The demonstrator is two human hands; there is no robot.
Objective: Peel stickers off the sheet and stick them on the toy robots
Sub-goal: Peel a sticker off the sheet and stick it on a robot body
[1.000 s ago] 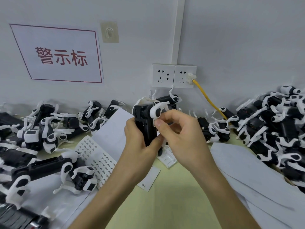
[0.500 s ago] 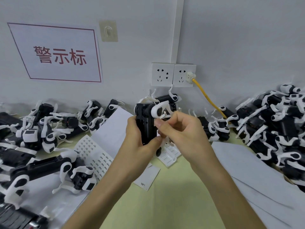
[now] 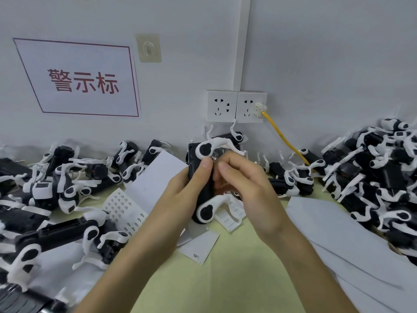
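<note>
We hold one robot (image 3: 205, 211) up over the counter (image 3: 225, 279), near the wall. Our left hand (image 3: 180, 190) wraps around its black body, thumb up by a white leg. Our right hand (image 3: 248, 188) curls its fingers in at the robot's side. We cannot tell if they pinch a sticker. We should hold the robot steady, set the sticker straight and rub it flat. The robot is black with white bendy legs.

Pale yellow table (image 3: 225, 281), toy robots (image 3: 372, 175) heaped left and right, sticker sheet (image 3: 123, 208), white paper sheets (image 3: 334, 231), small label slip (image 3: 199, 246).
</note>
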